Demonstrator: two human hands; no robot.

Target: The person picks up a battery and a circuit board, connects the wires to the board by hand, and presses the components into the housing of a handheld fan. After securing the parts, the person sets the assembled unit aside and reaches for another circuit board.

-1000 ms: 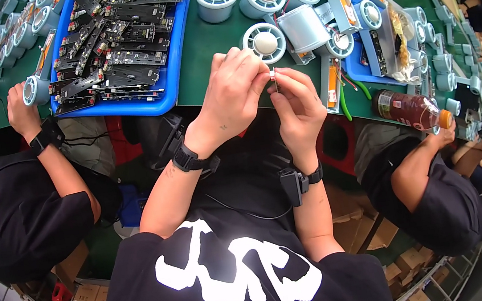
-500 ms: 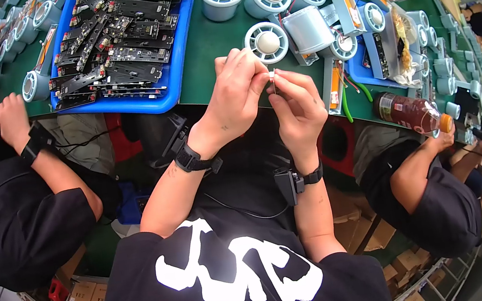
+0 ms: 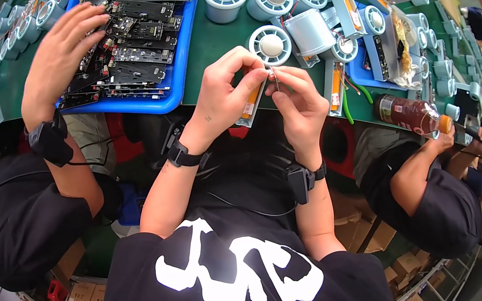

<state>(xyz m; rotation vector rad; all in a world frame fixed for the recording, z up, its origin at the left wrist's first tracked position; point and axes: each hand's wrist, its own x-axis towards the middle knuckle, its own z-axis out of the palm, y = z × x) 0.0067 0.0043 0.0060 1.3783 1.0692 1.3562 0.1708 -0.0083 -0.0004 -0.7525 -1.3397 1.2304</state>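
My left hand (image 3: pixel 222 95) and my right hand (image 3: pixel 298 103) meet fingertip to fingertip just in front of the green table's near edge. Pinched in my right hand is a thin, narrow strip (image 3: pixel 277 84), seen edge-on, with a small reddish and pale bit at its top. The left thumb and forefinger close at that top end; what they grip is too small to make out. Below the left fingers, a light-blue handle with an orange battery (image 3: pixel 251 104) juts over the table edge. Behind the hands stands a light-blue round fan head (image 3: pixel 270 46).
A blue tray (image 3: pixel 178 76) heaped with black circuit boards lies left, with a co-worker's hand (image 3: pixel 61 53) over it. More fan units (image 3: pixel 269 0) crowd the table. Green-handled pliers (image 3: pixel 346 105) and a bottle (image 3: pixel 406 111) lie right, near another co-worker.
The battery handle now shows beneath my left hand. Both hands stay nearly in place, fingers shifted slightly at the small piece. The left co-worker's hand has reached over the boards.
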